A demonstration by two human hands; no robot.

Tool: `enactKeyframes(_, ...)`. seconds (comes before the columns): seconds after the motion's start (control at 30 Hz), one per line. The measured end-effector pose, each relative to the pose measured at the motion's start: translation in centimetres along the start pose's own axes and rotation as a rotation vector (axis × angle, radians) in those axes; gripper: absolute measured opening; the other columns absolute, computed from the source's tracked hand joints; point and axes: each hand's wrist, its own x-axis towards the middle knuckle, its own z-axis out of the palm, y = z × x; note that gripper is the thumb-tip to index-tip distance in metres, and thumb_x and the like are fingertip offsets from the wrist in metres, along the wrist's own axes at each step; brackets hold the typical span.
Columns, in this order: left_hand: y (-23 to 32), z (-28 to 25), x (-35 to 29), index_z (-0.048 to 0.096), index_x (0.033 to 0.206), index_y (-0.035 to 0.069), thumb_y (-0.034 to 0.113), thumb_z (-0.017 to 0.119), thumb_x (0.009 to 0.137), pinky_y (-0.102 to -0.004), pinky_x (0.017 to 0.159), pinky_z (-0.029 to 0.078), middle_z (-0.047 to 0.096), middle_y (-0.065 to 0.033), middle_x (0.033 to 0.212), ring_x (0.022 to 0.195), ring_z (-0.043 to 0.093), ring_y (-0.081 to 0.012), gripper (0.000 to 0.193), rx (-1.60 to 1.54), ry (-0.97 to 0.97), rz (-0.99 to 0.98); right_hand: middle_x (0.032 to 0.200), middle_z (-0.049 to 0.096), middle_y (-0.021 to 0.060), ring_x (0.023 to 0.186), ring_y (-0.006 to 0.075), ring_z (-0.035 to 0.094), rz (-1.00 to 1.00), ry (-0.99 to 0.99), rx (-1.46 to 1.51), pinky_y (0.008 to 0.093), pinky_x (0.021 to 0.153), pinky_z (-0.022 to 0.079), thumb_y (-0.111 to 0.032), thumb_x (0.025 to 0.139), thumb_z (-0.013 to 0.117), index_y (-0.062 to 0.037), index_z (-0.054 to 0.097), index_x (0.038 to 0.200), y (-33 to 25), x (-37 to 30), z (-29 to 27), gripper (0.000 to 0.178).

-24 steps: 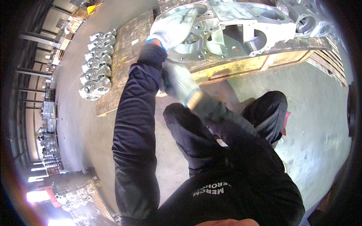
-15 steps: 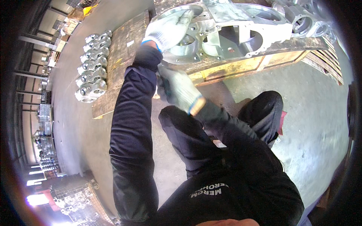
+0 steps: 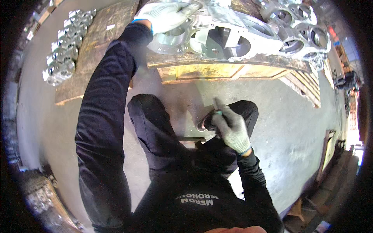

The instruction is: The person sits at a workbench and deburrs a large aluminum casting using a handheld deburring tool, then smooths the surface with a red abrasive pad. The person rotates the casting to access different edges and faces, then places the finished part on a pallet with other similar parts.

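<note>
A large silver metal casting with big round openings lies on a worn wooden workbench. My left hand, in a white knit glove with a blue cuff edge, rests on the casting's left part, fingers stretched out flat along it. My right hand, gloved in the same way, is above my right knee, apart from the casting. It is closed around a slim hand tool with a grey tip and a bit of green near the fingers. The tool's handle is hidden in the glove, so its exact kind is unclear.
Several smaller silver castings stand in a row at the bench's far left. More ring-shaped castings crowd its right end. A slatted wooden pallet lies at the right. My knees are close to the bench's front, over grey concrete floor.
My right hand has moved from under my left wrist, back and to the right, and the tool in it now shows. My left hand stays on the casting. The view has swung right.
</note>
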Motion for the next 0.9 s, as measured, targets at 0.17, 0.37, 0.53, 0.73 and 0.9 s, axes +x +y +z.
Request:
enactKeyframes(0.17,0.5,-1.1,-0.9,0.056,0.148,0.019,0.057,0.04,0.105,-0.0398,0.109,0.047,0.064,-0.0128,0.14,0.127,0.062,-0.0301,0.059,-0.047,-0.156,-0.113,0.088,0.068,0.0209,0.074,0.0387,0.07,-0.249,0.189,-0.684,0.043,0.067,0.056,-0.012,0.094,0.064,-0.0104,0.069,0.132,0.6,0.9,-4.8,0.038)
enactKeyframes(0.37,1.5,-1.7,-1.2,0.054,0.148,0.022,0.058,0.041,0.104,-0.0396,0.107,0.048,0.064,-0.0123,0.14,0.126,0.062,-0.0303,0.058,-0.076,-0.182,-0.121,0.092,0.071,0.0247,0.085,0.0408,0.071,-0.194,0.107,-0.969,0.0482,0.073,0.056,-0.021,0.095,0.065,-0.008,0.073,0.123,-4.0,6.2,-5.6,0.032)
enactKeyframes(0.53,1.5,-1.6,-1.1,0.054,0.149,0.024,0.058,0.042,0.104,-0.0394,0.106,0.049,0.064,-0.0118,0.139,0.126,0.063,-0.0305,0.058,-0.094,-0.198,-0.111,0.083,0.068,0.0277,0.081,0.0435,0.07,-0.197,0.061,-1.027,0.0497,0.072,0.055,-0.02,0.094,0.064,-0.0064,0.074,0.12,-5.4,7.8,-5.0,0.031)
enactKeyframes(0.73,0.7,-2.0,-1.6,0.052,0.15,0.026,0.058,0.043,0.104,-0.0392,0.105,0.05,0.064,-0.0113,0.139,0.125,0.063,-0.0307,0.057,-0.075,-0.217,-0.132,0.083,0.067,0.0287,0.081,0.0437,0.07,-0.122,0.07,-0.924,0.0493,0.072,0.055,-0.02,0.094,0.064,-0.0095,0.074,0.122,-4.0,6.5,-5.8,0.032)
enactKeyframes(0.9,1.5,-1.4,-0.9,0.052,0.151,0.029,0.058,0.043,0.104,-0.0391,0.104,0.051,0.064,-0.0108,0.139,0.124,0.064,-0.0309,0.056,-0.074,-0.258,-0.128,0.084,0.067,0.0289,0.082,0.0433,0.07,-0.083,-0.02,-0.949,0.0509,0.073,0.055,-0.022,0.094,0.062,-0.0096,0.072,0.126,-3.9,5.3,-6.4,0.035)
